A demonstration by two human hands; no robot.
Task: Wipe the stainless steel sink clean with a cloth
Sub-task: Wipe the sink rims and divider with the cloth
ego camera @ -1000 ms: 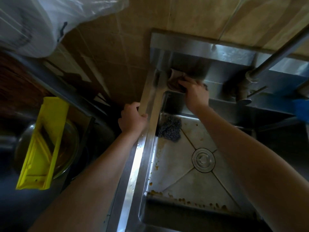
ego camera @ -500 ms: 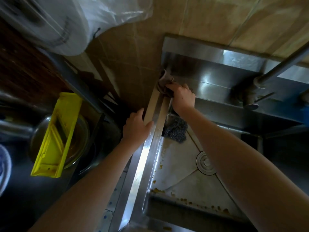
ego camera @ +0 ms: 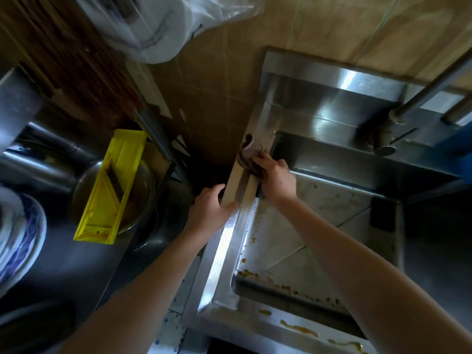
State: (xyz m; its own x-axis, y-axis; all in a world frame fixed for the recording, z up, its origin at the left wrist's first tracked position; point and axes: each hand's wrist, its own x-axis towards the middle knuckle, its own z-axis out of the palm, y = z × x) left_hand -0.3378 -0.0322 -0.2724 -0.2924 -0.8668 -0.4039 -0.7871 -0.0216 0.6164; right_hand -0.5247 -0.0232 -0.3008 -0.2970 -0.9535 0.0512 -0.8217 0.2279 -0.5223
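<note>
Sink [ego camera: 222,247] flecked with residue [ego camera: 282,286], right hand [ego camera: 277,178] clutching cloth [ego camera: 246,156], left hand [ego camera: 208,213] gripping its rim

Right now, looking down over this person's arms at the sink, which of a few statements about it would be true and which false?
1. The right hand presses a cloth against the left rim of the sink. True.
2. The left hand holds a sponge inside the basin. False: it grips the sink's outer left edge and holds no sponge.
3. Orange residue lies along the basin's near edge. True.
4. The yellow slicer lies in the sink. False: it rests across a glass bowl to the left of the sink.
5. Water streams from the faucet. False: no stream shows beneath it.
</note>
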